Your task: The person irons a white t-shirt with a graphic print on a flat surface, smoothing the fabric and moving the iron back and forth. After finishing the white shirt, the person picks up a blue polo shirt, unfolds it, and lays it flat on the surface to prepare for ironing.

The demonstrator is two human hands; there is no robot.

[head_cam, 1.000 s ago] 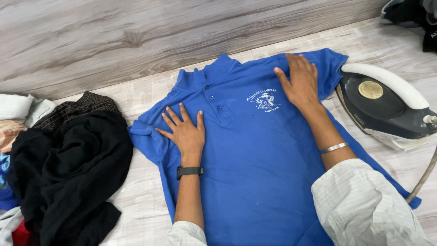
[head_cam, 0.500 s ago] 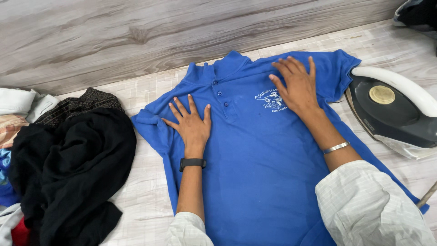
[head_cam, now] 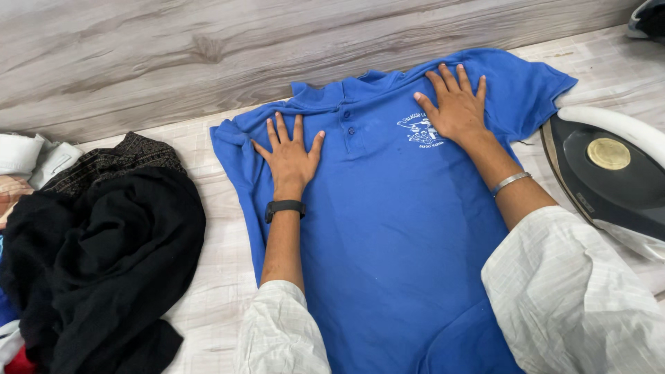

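Note:
A blue polo shirt lies spread face up on the pale wood-patterned surface, collar toward the wall. My left hand presses flat on its chest beside the button placket, fingers spread, a black band on the wrist. My right hand rests flat near the white chest print and the shoulder, fingers apart, a silver bangle on the wrist. Neither hand grips anything.
A dark electric iron with a white handle lies on its side at the right, just off the shirt's sleeve. A heap of black and mixed clothes sits at the left. A grey wood-look wall runs behind.
Both hands have slid up the shirt toward the collar and shoulders, smoothing it; the shirt sits farther up and right in view.

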